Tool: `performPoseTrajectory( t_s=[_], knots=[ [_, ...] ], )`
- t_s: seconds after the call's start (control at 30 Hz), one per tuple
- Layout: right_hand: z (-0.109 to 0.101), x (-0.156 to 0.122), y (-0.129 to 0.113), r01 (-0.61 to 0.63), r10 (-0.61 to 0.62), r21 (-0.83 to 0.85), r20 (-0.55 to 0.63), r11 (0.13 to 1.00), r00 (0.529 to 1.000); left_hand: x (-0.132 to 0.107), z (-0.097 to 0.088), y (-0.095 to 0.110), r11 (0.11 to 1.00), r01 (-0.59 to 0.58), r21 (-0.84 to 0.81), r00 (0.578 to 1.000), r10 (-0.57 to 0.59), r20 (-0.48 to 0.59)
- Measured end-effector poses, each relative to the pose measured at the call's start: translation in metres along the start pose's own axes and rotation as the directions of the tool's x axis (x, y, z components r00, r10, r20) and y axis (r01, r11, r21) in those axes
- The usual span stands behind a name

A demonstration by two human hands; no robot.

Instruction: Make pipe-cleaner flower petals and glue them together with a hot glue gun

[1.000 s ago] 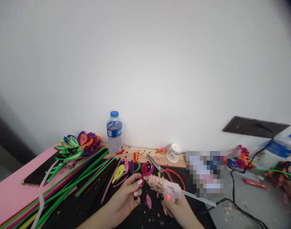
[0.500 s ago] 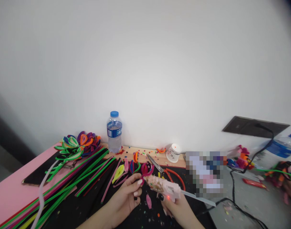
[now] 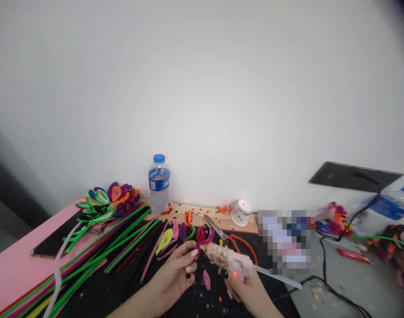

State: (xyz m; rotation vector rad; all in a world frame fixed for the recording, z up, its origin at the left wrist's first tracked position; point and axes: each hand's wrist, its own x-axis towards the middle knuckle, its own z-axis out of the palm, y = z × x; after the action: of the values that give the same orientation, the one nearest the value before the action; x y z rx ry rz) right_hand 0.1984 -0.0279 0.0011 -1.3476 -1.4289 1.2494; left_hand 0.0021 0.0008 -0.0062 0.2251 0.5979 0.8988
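Note:
My left hand [image 3: 180, 271] pinches a magenta pipe-cleaner piece [image 3: 198, 251] between thumb and fingertips. Wrapped round the handle of a pale pink hot glue gun [image 3: 233, 264] is my right hand [image 3: 246, 289]; a red light glows on the gun and a clear glue stick [image 3: 281, 278] juts from its back. The gun's crusted nozzle points left, close to the magenta piece; whether they touch I cannot tell. Just beyond my fingers lie pipe-cleaner loops in dark magenta [image 3: 203, 233], blue-green [image 3: 185, 233] and yellow [image 3: 165, 238]. A pink loop [image 3: 206, 280] rests on the black mat below.
Scissors [image 3: 218, 229] with orange handles lie behind the gun. A water bottle [image 3: 159, 185] and a white paper cup [image 3: 241, 213] stand by the wall. Pipe cleaners [image 3: 99, 256] and finished flowers [image 3: 105, 201] fill the left. A black cord [image 3: 324, 265] crosses the right side.
The glue gun has shifted very slightly to the right, away from the magenta piece. My left hand has stayed in place.

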Motion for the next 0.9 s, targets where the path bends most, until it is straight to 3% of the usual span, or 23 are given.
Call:
performPoseTrajectory(
  t_s=[0.43, 0.9],
  knots=[
    [-0.001, 0.0, 0.013, 0.074, -0.077, -0.039, -0.098, 0.997, 0.992, 0.001, -0.002, -0.001, 1.0, -0.006, -0.003, 1.0, 0.006, 0.008],
    [-0.001, -0.001, 0.002, 0.067, -0.073, -0.048, -0.122, 0.997, 0.99, 0.0, 0.0, 0.0, 1.0, -0.003, 0.0, 1.0, 0.003, 0.01]
  ],
)
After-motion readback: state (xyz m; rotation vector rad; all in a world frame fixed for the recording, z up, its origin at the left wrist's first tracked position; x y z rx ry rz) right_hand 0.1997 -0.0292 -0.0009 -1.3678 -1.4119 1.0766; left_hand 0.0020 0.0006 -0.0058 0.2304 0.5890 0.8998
